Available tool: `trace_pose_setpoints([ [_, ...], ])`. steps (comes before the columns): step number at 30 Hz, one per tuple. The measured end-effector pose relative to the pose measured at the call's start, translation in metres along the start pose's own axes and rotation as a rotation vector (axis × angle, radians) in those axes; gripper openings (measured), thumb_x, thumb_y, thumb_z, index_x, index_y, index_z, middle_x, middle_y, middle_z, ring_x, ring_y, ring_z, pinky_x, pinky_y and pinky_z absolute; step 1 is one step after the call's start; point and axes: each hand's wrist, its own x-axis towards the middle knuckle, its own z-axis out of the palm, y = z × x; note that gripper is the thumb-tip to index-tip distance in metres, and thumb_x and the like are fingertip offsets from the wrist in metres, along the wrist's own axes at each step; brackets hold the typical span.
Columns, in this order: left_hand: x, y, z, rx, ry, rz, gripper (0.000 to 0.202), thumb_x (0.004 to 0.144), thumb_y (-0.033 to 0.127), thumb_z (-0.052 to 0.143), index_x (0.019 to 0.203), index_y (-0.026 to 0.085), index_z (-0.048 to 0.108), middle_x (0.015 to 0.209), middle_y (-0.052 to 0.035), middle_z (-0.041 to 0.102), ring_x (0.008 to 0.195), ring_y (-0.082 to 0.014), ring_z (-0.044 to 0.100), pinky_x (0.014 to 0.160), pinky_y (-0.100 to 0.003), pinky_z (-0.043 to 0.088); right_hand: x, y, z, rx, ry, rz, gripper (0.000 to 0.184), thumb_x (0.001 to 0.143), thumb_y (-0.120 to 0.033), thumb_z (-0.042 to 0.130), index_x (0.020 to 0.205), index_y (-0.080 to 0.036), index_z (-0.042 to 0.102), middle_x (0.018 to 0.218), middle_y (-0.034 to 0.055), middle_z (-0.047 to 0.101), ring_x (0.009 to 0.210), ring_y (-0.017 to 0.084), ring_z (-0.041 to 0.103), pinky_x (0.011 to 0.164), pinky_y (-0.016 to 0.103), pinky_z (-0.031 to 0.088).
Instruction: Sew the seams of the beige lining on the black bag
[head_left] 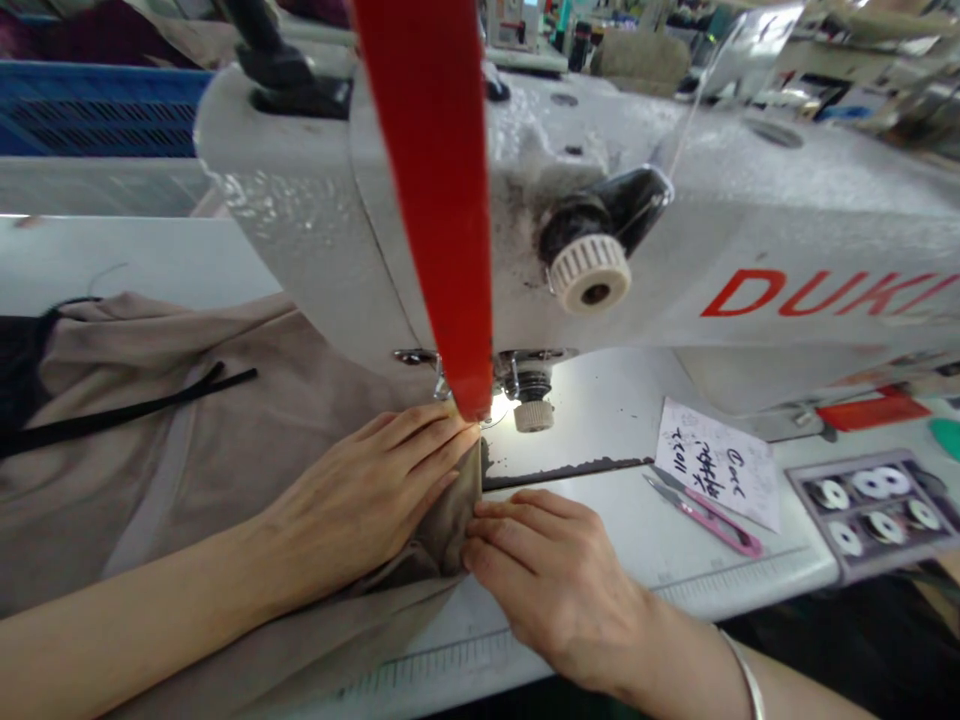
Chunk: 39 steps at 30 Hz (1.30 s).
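Your left grip (360,510) lies open on limp beige fabric (187,470); your right grip (555,580), also flat, pins its soft fold (454,530) at six o'clock.

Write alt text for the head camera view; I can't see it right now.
The left hand lies flat on beige fabric under the head of a white industrial sewing machine, while the right hand presses a fold at the fabric's edge. A red strip close to the camera hides part of the machine. Pink-handled snips lie nearby.
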Motion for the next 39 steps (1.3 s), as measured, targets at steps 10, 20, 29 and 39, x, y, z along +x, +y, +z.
trace_pose_setpoints([
  [10,0.007,-0.014,0.000,-0.030,-0.016,-0.018,0.035,0.099,0.018,0.044,0.131,0.014,0.058,0.122,-0.0116,0.062,0.113,-0.0259,0.057,0.095,-0.041,0.051,0.010,0.008,-0.001,-0.042,0.042,0.018,0.022,0.100,-0.007,0.045,0.094,-0.015,0.065,0.087,0.0036,0.074,0.082,0.015,0.069,0.082,0.028,0.055],
  [20,0.007,-0.028,0.004,-0.066,-0.095,-0.055,0.039,0.105,0.025,0.038,0.140,0.018,0.052,0.135,-0.0088,0.060,0.121,-0.0244,0.059,0.102,-0.042,0.053,0.015,0.012,0.000,-0.105,-0.034,0.033,0.023,0.100,-0.009,0.045,0.088,-0.016,0.064,0.090,0.0037,0.071,0.081,0.015,0.064,0.073,0.031,0.049],
  [29,-0.005,-0.029,-0.017,-0.239,-0.101,0.065,0.026,0.100,0.020,0.045,0.120,0.018,0.062,0.139,-0.0023,0.060,0.132,-0.0176,0.053,0.117,-0.034,0.039,0.014,0.008,-0.002,-0.087,-0.032,0.001,0.016,0.101,-0.015,0.052,0.093,-0.017,0.066,0.085,0.0008,0.068,0.080,0.017,0.059,0.082,0.033,0.047],
  [39,0.008,-0.026,-0.034,-0.210,-0.079,0.142,0.028,0.101,0.017,0.041,0.116,0.020,0.065,0.116,0.0015,0.071,0.111,-0.0122,0.061,0.105,-0.025,0.043,0.006,0.007,-0.005,-0.113,0.019,-0.090,0.010,0.094,-0.013,0.061,0.086,-0.014,0.067,0.100,0.0085,0.071,0.100,0.021,0.064,0.090,0.038,0.048],
])
